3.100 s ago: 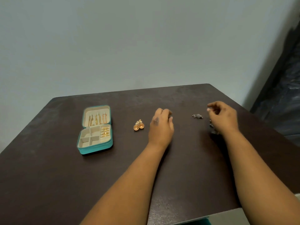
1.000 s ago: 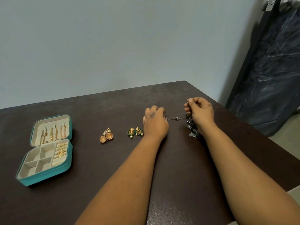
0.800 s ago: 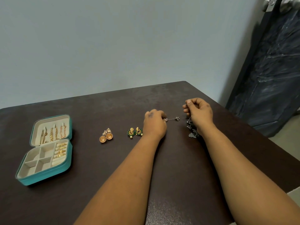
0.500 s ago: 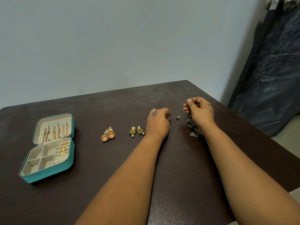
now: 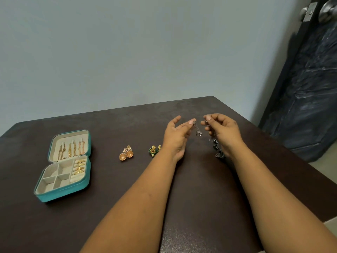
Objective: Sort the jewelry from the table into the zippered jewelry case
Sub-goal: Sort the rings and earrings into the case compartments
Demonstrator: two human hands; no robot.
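Note:
My left hand point(image 5: 175, 137) is raised above the table point(image 5: 200, 189) and pinches the top of a silver drop earring point(image 5: 198, 132) at its fingertips, thumb lifted apart. My right hand point(image 5: 223, 132) hovers just right of it, fingers curled, thumb and forefinger pinching a small silver piece too tiny to make out. Dark silver jewelry point(image 5: 218, 150) lies under my right wrist. A green-and-gold earring pair point(image 5: 154, 150) and a gold dome earring pair point(image 5: 126, 154) lie left of my left hand. The open teal jewelry case point(image 5: 63, 167) sits far left with gold chains and rings inside.
The case's four square compartments hold nothing. A pale wall stands behind the table. A dark door with a metal knob point(image 5: 326, 10) is at the right, past the table's right edge.
Both hands have lifted off the table. The silver earring, held flat near the surface before, now dangles from my left fingertips, and my left thumb has opened away.

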